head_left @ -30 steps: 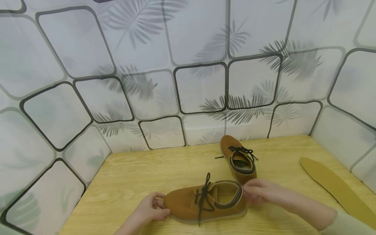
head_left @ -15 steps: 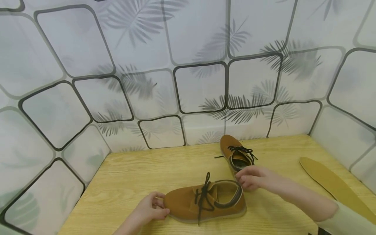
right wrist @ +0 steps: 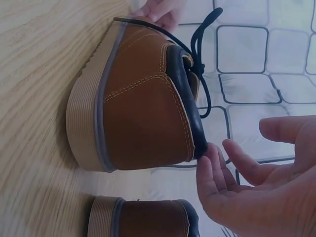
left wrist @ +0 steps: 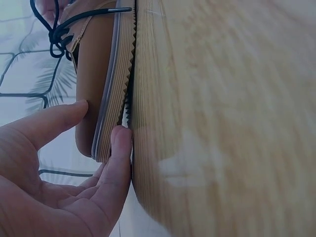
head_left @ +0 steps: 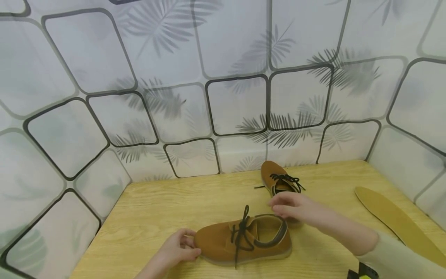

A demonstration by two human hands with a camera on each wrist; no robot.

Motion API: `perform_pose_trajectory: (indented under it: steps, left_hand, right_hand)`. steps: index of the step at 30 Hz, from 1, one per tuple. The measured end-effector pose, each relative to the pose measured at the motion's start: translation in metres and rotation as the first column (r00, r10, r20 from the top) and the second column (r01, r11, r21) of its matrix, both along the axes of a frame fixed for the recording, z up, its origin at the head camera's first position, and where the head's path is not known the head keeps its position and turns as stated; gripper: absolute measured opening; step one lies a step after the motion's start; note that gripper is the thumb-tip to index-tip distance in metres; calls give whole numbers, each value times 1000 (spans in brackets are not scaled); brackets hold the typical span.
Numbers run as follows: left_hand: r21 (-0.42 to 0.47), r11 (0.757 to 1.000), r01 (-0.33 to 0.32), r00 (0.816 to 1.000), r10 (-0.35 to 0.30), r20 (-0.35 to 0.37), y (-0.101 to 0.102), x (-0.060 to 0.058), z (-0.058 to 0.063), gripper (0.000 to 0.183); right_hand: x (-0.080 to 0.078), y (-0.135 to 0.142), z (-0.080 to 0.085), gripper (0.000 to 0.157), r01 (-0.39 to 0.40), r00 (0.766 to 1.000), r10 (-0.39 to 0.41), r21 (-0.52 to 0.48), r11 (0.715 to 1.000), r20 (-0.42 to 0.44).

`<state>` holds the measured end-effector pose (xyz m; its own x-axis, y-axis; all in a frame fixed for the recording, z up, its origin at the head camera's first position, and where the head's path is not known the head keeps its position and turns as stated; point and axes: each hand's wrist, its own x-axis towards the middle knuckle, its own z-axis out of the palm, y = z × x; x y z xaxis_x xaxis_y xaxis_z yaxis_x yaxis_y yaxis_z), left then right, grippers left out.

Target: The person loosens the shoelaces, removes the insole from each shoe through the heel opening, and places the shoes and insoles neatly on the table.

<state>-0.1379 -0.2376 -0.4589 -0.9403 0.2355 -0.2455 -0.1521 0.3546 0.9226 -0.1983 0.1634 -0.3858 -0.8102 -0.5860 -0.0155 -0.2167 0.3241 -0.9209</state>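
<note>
The head view looks forward and down over the wooden table (head_left: 174, 209), while close wrist views share the near lace-up shoe (head_left: 223, 244), left from its toe (left wrist: 90, 126), right from its heel (right wrist: 140, 123).

You are in a walled-in nook; whether it belongs to a home, a shop or a studio, the views cannot tell you. Pale walls (head_left: 237, 104), printed with rounded squares and feathery leaves, rise left, back and right of your table (head_left: 156, 209), whose wood-grain top looks glossy in your left wrist view.

Brown shoe (head_left: 214, 243), black laces (head_left: 242, 229)
</note>
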Motion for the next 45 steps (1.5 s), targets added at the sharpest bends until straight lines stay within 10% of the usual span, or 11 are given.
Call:
perform_pose_trajectory:
  steps: [22,45]
  left_hand:
    - [2,1000,0,1000,0,28,-1,-1,1,65]
    - [-9,1000,7,1000,-7,29,-1,0,1,66]
  right_hand:
    - [-7,-44,-4,21,-4,978,34,147,989,-205]
    - [-13,-61,-12,16,-14,982,45,164,986,-185]
